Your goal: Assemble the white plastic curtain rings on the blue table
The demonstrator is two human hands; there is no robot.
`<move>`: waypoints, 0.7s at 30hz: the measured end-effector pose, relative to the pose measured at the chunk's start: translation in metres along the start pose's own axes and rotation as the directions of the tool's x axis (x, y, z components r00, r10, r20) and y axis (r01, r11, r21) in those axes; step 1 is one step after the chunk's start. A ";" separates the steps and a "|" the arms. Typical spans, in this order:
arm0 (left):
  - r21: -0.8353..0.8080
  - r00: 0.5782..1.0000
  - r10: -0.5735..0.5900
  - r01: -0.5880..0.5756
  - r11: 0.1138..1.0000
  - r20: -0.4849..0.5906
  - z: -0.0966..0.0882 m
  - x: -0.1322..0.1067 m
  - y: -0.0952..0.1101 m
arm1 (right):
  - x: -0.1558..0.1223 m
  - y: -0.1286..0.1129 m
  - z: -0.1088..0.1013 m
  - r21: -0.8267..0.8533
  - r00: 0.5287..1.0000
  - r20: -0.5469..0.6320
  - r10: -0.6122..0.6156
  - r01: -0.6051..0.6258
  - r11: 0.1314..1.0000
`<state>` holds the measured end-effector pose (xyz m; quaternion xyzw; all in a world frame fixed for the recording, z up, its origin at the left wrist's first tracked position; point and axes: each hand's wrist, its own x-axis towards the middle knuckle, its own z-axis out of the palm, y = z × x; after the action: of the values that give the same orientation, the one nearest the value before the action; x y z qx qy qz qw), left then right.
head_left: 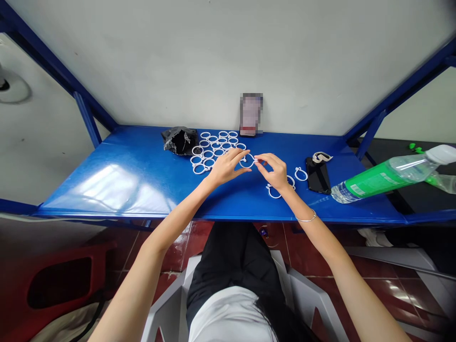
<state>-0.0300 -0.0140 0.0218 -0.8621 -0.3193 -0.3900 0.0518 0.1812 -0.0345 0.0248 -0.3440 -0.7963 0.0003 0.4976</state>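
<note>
My right hand (273, 170) pinches a white plastic curtain ring (253, 164) by its small eyelet, just above the blue table. My left hand (228, 167) is on the ring's other side, thumb and fingers spread apart around its left edge; whether they touch it I cannot tell. Left of my left hand lies a group of similar white rings (199, 169), some partly hidden behind the hand. Near my right wrist lie a few more rings (274, 196), partly covered by the hand, and a separate one (301, 174) lies farther right.
A torn black plastic bag (180, 141) lies open at the back left. One phone (250, 116) leans on the wall; a black phone (318, 175) lies flat at right, a whitish curled object (322, 157) by its top. A green-labelled bottle (381, 178) stands near the table's right end.
</note>
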 end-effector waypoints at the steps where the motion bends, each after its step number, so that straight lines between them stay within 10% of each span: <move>1: 0.003 1.000 -0.006 0.006 1.000 0.002 0.000 0.000 0.000 | 0.000 0.000 0.000 0.001 1.000 0.000 0.003 -0.003 1.000; 21: -0.031 1.000 -0.019 0.018 0.999 -0.016 -0.003 0.002 0.011 | -0.001 -0.005 0.001 0.058 1.000 -0.007 -0.012 0.013 0.998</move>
<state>-0.0244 -0.0229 0.0272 -0.8566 -0.3207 -0.4025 0.0375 0.1776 -0.0380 0.0253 -0.3245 -0.7963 0.0189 0.5101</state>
